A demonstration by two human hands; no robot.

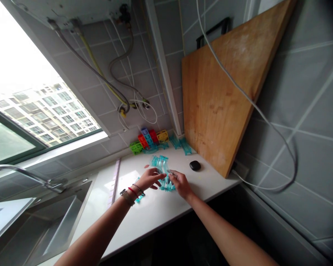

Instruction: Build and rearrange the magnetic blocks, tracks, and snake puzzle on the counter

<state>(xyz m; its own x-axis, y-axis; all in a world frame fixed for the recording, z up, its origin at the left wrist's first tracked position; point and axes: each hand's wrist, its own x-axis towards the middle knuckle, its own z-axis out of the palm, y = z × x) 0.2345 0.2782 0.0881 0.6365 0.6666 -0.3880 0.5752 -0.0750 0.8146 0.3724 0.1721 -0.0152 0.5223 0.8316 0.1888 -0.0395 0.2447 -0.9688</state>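
Observation:
Curved, see-through teal plastic track pieces [162, 165] lie together on the white countertop, partly covered by my hands. My left hand [150, 178], with bracelets and a watch at the wrist, reaches over their left side with its fingers apart. On the right side, my right hand [181, 183] has thumb and fingers pinched close at the edge of the track pieces. What sits in that pinch is too small to make out. Another small teal piece [139, 198] shows beneath my left wrist.
Coloured plastic blocks [147, 138] and more teal pieces [185, 146] stand along the back wall. A black rounded case [195, 165] lies right of my hands. A wooden board [216, 96] leans at the right; a pale purple strip [114, 183] and a sink [58, 218] are left.

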